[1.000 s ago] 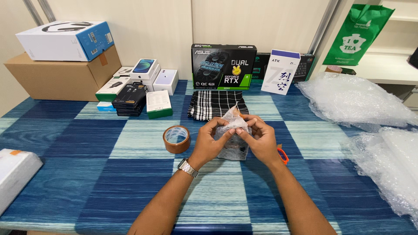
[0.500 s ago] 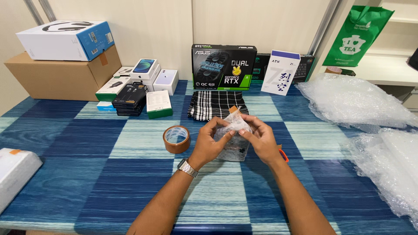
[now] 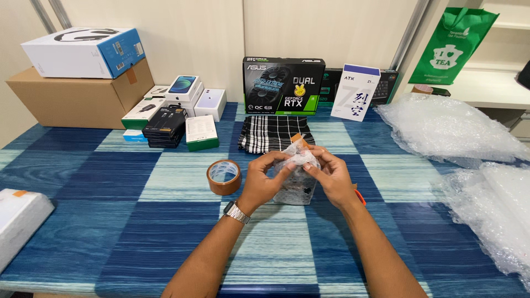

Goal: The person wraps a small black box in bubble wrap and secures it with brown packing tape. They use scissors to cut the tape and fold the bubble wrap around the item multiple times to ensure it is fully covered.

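A small bundle wrapped in clear bubble wrap (image 3: pixel 296 175) stands on the blue checked tablecloth (image 3: pixel 138 221) at the table's middle. My left hand (image 3: pixel 263 177) grips its left side, thumb and fingers pinching the wrap near the top. My right hand (image 3: pixel 333 176) holds the right side and top, where a strip of brown tape shows. A watch is on my left wrist. A roll of brown packing tape (image 3: pixel 223 176) lies flat just left of my left hand. An orange-handled tool (image 3: pixel 360 197) peeks out behind my right wrist.
A black-and-white checked cloth (image 3: pixel 273 133) lies behind the bundle. Several boxed gadgets (image 3: pixel 176 116) and a large black box (image 3: pixel 283 85) stand at the back, cardboard boxes (image 3: pixel 77 91) at back left. Bubble wrap sheets (image 3: pixel 458 129) pile at the right. A white packet (image 3: pixel 19 223) lies at left.
My hands stay on the bundle with only slight finger shifts at its top. Nothing else has moved.
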